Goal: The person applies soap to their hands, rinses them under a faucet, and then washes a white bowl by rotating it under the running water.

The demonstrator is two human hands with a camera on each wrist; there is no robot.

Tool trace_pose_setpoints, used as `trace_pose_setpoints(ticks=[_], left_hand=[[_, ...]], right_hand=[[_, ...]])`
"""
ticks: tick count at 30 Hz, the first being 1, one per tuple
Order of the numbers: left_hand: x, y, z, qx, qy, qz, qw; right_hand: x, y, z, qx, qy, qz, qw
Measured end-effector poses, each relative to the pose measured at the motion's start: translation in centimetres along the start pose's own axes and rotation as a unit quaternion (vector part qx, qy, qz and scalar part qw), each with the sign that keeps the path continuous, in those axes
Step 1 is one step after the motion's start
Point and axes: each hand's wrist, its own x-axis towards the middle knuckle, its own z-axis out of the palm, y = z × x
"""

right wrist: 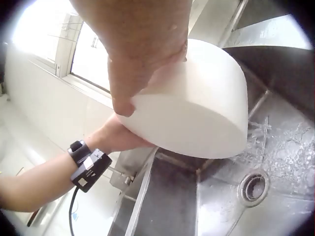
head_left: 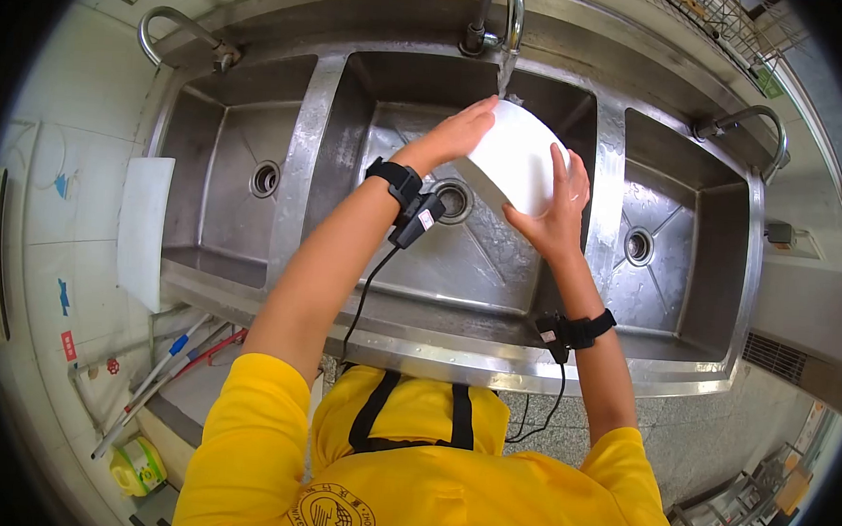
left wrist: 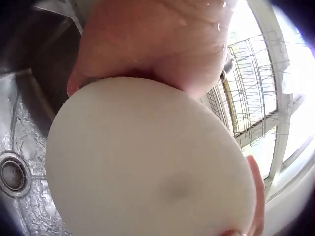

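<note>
Tilted over the middle basin is a smooth white rounded vessel [head_left: 517,158], its upper end at the water stream [head_left: 505,75] from the tap. The left hand [head_left: 456,134] grips its upper left edge, fingertips hidden behind it. The right hand [head_left: 559,208] holds the lower right side, thumb below and fingers spread over the wall. In the left wrist view a broad pale oval face of the vessel [left wrist: 142,147] shows below the left hand [left wrist: 152,44]. The right wrist view shows the right hand [right wrist: 147,54] on the thick-sided vessel [right wrist: 197,115], with the left hand [right wrist: 118,136] beyond.
The middle basin's wet floor has a drain [head_left: 452,201]. A left basin [head_left: 240,173] and a right basin [head_left: 666,214] lie beside it, each with a tap. A white board [head_left: 144,229] leans at the left end; a wire rack [head_left: 738,32] stands at upper right.
</note>
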Motion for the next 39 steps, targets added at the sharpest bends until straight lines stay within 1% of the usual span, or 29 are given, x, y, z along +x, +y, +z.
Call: trace_pose_setpoints(ticks=[2, 3, 5, 9, 11, 12, 14, 15, 17, 18, 20, 21, 23, 27, 29, 33, 35, 36, 37, 39], left_hand=[[-0.5, 0.5, -0.8, -0.159, -0.050, -0.078, 0.983], [-0.8, 0.7, -0.9, -0.159, -0.051, -0.077, 0.983], [-1.4, 1.2, -0.9, -0.153, -0.020, -0.112, 0.982], [-0.5, 0.2, -0.6, -0.118, -0.005, -0.094, 0.989], [0.1, -0.1, -0.4, -0.003, 0.034, -0.023, 0.999], [0.2, -0.2, -0.2, -0.002, 0.034, -0.024, 0.999], [0.7, -0.4, 0.3, 0.075, 0.051, -0.003, 0.996], [0.8, -0.2, 0.6, 0.076, 0.051, -0.002, 0.996], [0.6, 0.1, 1.5, 0.194, 0.040, -0.040, 0.979], [0.3, 0.8, 2.1, 0.194, 0.040, -0.040, 0.979], [-0.3, 2.8, 2.4, 0.249, 0.026, -0.081, 0.965], [-0.3, 3.1, 2.2, 0.250, 0.026, -0.081, 0.965], [-0.3, 3.7, 1.7, 0.240, -0.004, -0.100, 0.966], [0.7, 2.6, 1.3, 0.202, -0.003, -0.081, 0.976], [1.5, 1.2, 1.3, 0.154, 0.030, -0.014, 0.987], [2.2, 0.6, 0.4, 0.111, 0.023, 0.000, 0.994], [2.0, 1.1, -0.6, -0.036, -0.016, 0.005, 0.999], [1.8, 0.9, -0.9, -0.055, -0.020, -0.022, 0.998], [1.6, 0.8, -0.9, -0.055, -0.020, -0.022, 0.998], [1.3, 0.3, -0.9, -0.100, 0.000, -0.033, 0.994]], right_hand=[[-0.4, 0.0, -0.5, 0.013, -0.001, -0.007, 1.000], [-0.6, 0.0, -0.7, 0.025, -0.005, -0.003, 1.000], [-0.6, 0.1, -0.8, 0.037, -0.008, 0.001, 0.999], [0.0, 0.5, -0.3, 0.028, -0.021, 0.004, 0.999], [0.6, 0.6, 0.1, 0.030, -0.022, 0.010, 0.999], [1.0, 0.6, 0.4, 0.015, -0.021, 0.005, 1.000], [1.9, 0.8, 1.1, -0.009, -0.018, -0.006, 1.000], [2.3, 1.0, 1.5, -0.008, -0.017, -0.007, 1.000], [2.8, 1.1, 2.2, -0.022, -0.025, 0.007, 0.999], [2.9, 1.2, 2.6, -0.022, -0.024, 0.007, 0.999], [3.2, 1.1, 3.3, -0.036, -0.009, 0.014, 0.999], [3.3, 1.1, 3.3, -0.036, -0.009, 0.014, 0.999], [3.3, 1.0, 3.2, -0.032, -0.007, 0.021, 0.999], [3.0, 0.7, 2.0, -0.048, -0.023, -0.004, 0.999], [2.8, 0.5, 1.5, -0.037, -0.016, -0.031, 0.999], [2.1, 0.2, 0.4, -0.030, -0.022, -0.053, 0.998], [1.7, 0.0, 0.0, -0.013, -0.028, -0.059, 0.998], [1.5, 0.0, -0.1, -0.013, -0.028, -0.058, 0.998], [1.3, -0.1, -0.1, -0.001, -0.024, -0.049, 0.999], [1.3, -0.1, 0.1, 0.011, -0.021, -0.040, 0.999]])
